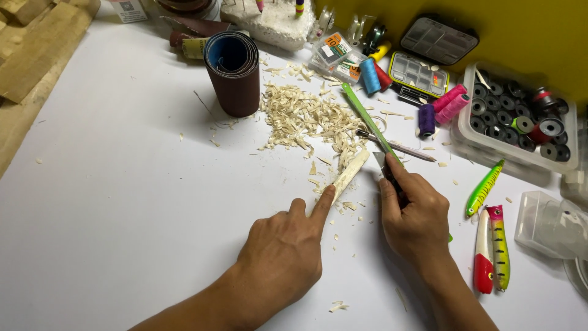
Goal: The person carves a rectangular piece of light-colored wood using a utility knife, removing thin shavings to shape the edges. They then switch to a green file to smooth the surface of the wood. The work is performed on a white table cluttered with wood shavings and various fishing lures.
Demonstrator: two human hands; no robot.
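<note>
The left hand (285,251) lies knuckles up, forefinger stretched along a pale wood stick (349,175) and pinning it flat to the white table (122,202). The right hand (416,211) is fisted round a knife (384,164) — blade tip just beside the stick. Shavings (306,119) are heaped beyond. Three lures (490,233) lie right — one sandpaper roll (234,73) stands behind.

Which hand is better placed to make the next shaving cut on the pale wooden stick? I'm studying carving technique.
Probably the right hand: its grip holds the dark-handled knife beside the pale wooden stick, while the left hand pins the stick down.
</note>
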